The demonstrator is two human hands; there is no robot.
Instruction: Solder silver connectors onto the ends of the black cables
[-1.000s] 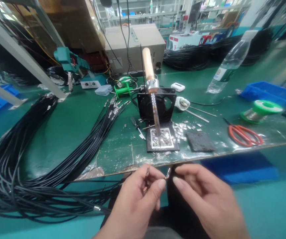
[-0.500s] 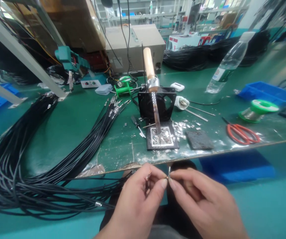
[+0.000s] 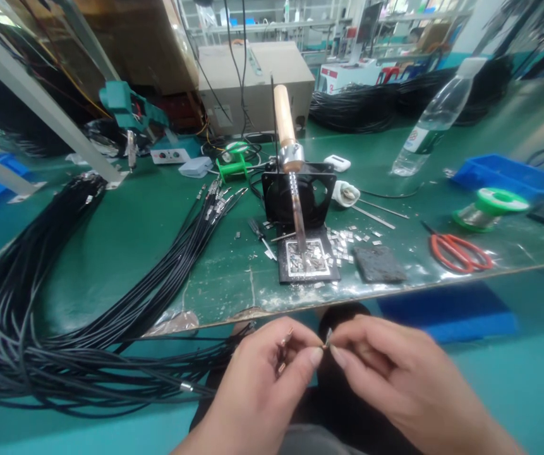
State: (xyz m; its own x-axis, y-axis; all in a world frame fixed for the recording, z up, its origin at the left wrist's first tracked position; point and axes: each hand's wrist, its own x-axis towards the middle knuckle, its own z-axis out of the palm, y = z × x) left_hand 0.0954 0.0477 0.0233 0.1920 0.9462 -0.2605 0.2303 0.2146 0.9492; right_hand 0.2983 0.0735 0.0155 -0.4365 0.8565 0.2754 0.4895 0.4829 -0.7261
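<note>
Tiny silvery terminal [image 3: 327, 337], upright, fingertip-held

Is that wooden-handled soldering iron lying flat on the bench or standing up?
Standing up: the soldering iron leans slightly, wooden handle on top, tip down on the small black plate.

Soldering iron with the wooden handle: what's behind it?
A black square fan stands right behind the wooden-handled soldering iron. Its metal shaft covers a strip of the fan; what sits behind the fan is hidden.
</note>
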